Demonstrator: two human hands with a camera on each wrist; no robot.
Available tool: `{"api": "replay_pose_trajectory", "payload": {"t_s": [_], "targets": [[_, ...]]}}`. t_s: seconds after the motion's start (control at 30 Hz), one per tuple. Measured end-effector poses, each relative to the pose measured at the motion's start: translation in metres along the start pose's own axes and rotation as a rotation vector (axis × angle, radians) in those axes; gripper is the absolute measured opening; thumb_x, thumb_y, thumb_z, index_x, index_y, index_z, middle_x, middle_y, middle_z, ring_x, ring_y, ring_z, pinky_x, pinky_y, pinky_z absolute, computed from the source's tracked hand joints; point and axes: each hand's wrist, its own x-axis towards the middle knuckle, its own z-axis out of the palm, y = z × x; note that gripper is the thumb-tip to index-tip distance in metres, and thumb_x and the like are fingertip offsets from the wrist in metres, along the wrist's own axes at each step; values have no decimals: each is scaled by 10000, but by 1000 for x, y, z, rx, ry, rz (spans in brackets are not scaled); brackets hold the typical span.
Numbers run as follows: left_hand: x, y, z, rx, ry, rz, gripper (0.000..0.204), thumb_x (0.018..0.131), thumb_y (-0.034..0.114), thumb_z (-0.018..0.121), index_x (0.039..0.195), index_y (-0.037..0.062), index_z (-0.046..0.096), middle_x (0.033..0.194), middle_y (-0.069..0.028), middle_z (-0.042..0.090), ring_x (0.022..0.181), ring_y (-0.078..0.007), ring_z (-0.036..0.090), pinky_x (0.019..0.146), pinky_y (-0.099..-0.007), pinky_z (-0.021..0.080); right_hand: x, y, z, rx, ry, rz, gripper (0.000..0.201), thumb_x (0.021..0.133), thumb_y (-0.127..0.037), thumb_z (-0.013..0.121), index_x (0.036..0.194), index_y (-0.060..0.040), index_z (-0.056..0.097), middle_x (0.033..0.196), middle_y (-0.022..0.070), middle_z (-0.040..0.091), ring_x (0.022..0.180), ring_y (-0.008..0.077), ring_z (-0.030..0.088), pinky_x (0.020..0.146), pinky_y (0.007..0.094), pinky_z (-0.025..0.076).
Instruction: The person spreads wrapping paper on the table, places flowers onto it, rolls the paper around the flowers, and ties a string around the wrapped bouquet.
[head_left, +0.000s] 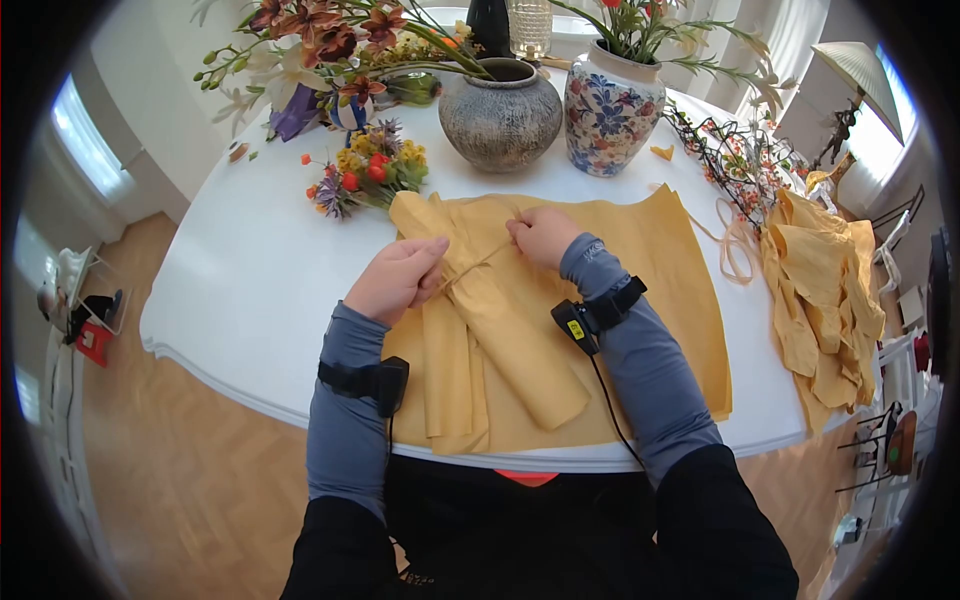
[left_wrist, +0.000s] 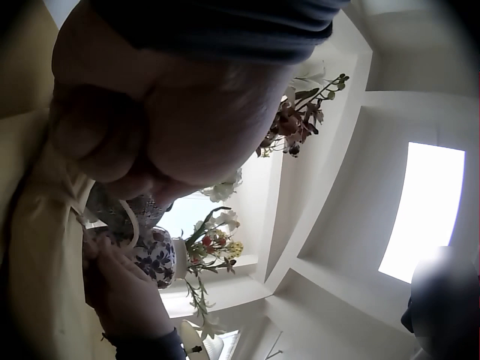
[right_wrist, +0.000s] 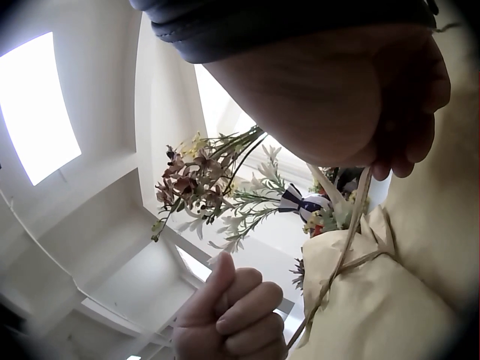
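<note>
A: Where did the wrapped bundle [head_left: 500,330] lie?

B: On the yellow paper sheets [head_left: 660,300] spread over the white counter [head_left: 250,270], near the person. The left hand [head_left: 397,280] and the right hand [head_left: 543,236] each pinched an end of the raffia string [head_left: 470,270] crossing it.

A: How would it handle?

B: Probably light and soft; the paper looked easily creased, the string thin and slippery, so best gripped close to the knot.

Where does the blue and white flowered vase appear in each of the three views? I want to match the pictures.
Head view: blue and white vase stands at top centre-right on the white table, right of the grey pot.
Left wrist view: low left, a part of it shows beside the right hand.
Right wrist view: I cannot make it out.
Shared landmark: the yellow paper wrap.
</note>
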Motion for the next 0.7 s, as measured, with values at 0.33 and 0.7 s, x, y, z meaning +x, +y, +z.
{"api": "replay_pose_trajectory", "payload": {"t_s": [0.33,0.7], "targets": [[6,-9,3,265,57,-97,395,1044,341,544,724,110,542,587,66,420,478,-51,312,439,-243,250,3,0,-5,37,138,-36,365,998,-324,556,931,2,706,788,66,702,715,178,656,709,330,528],[14,-21,-1,417,84,-135,415,1022,363,578,840,5,677,689,64,539,628,-58,431,580,-250,378,-25,-45,8,288,-226,-308,314,1025,-308,542,1019,-24,676,926,18,688,851,92,628,729,255,524]]}}
